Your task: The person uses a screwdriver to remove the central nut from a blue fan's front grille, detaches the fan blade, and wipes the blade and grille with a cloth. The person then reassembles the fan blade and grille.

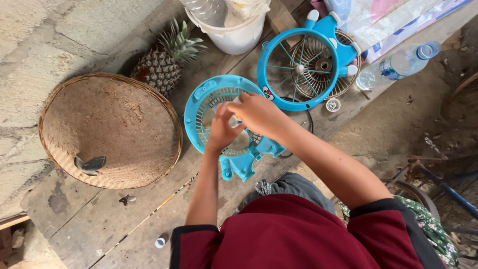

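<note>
A blue plastic fan body [208, 99] with a round grille lies flat on the wooden bench. Both hands work at its centre. My left hand [222, 130] grips the pale round hub of the fan. My right hand [258, 113] is closed over a small light part at the same hub; what exactly it pinches is hidden by the fingers. A second blue fan guard [271, 74] with thin spokes lies just beyond, to the right.
A wide woven basket tray [109, 130] lies to the left, with a pineapple [162, 62] behind it. A white bucket [235, 30] stands at the back. A clear water bottle [398, 64] lies at right. A small white cap [160, 242] sits near the bench's front.
</note>
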